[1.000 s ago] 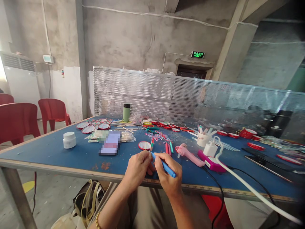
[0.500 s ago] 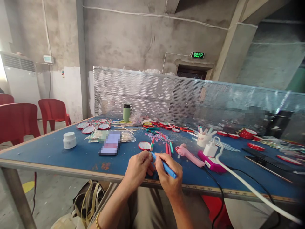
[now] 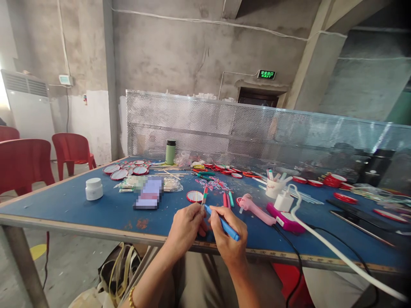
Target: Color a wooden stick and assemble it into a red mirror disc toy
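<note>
Pinched in my left hand (image 3: 188, 224) is a thin flat stick (image 3: 204, 194) with red and green bands coloured near its upper end. My right hand (image 3: 229, 233) grips a blue marker pen (image 3: 229, 228) like a writing tool, its tip up against the stick just above my left fingertips. Just beyond my hands lies a round red-rimmed disc (image 3: 194, 196). Two red markers and a green marker (image 3: 230, 199) lie side by side to the right of it. Behind them spreads a pile of small pink and blue pieces (image 3: 213, 184).
To the left stand a white jar (image 3: 93, 189), a phone (image 3: 149, 193) and bagged sticks (image 3: 172, 184). A green bottle (image 3: 170, 152) is at the back. On the right are a pink handheld tool (image 3: 257, 209), a magenta box (image 3: 285, 217), a paper cup of pens (image 3: 274, 187) and a white cable (image 3: 337, 252).
Almost nothing differs. My right hand and the blue marker have shifted very slightly to the right, while my left hand keeps its hold on the stick.
</note>
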Available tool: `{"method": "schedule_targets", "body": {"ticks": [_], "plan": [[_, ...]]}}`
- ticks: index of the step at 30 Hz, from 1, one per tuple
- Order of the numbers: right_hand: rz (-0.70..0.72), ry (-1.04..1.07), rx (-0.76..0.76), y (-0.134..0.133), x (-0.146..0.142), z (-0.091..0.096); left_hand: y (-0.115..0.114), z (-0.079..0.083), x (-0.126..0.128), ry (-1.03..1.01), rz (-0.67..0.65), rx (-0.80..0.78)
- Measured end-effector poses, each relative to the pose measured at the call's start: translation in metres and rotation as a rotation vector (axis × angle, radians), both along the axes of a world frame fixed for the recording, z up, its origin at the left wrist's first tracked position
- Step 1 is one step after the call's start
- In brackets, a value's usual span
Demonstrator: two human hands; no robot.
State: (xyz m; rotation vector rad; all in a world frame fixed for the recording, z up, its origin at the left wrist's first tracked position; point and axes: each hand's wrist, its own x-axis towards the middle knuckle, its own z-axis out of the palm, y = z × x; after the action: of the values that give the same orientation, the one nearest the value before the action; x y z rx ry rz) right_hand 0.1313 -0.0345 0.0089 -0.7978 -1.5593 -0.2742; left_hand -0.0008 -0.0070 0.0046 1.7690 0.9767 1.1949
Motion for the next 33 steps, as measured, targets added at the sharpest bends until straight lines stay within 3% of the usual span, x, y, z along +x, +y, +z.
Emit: {"method": "schedule_targets", "body": {"ticks": [33], "plan": [[0.024,-0.026,-0.022,0.0026,0.0013,-0.0046,-0.0014,0.0012,-0.0005,0.020,0.013,0.010]]}}
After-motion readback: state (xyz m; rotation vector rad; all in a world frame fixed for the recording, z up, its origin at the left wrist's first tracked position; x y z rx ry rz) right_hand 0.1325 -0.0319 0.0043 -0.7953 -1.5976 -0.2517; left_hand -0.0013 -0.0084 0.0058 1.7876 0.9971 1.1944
